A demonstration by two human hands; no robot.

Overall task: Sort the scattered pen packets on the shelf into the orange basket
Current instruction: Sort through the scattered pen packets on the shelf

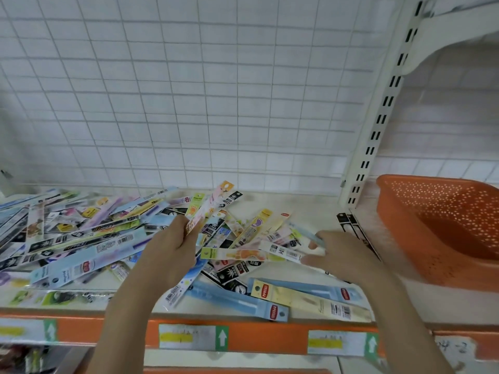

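A white shelf (310,209) carries a wide heap of pen packets (89,233), with the orange basket (442,225) at its right end. The left hand (172,252) pinches a pink-and-orange packet (209,205) that angles up past its fingertips. The right hand (343,255) lies on the heap's right edge, fingers blurred, so I cannot tell its grip.

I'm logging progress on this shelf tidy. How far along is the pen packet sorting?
Barely started, it seems. Done: nothing shows in the visible part of the orange basket. In hand: the left hand grips a pink and orange packet, while the right hand reaches onto packets near the basket; its grip is blurred. Left: the big pile of packets still covers the shelf.
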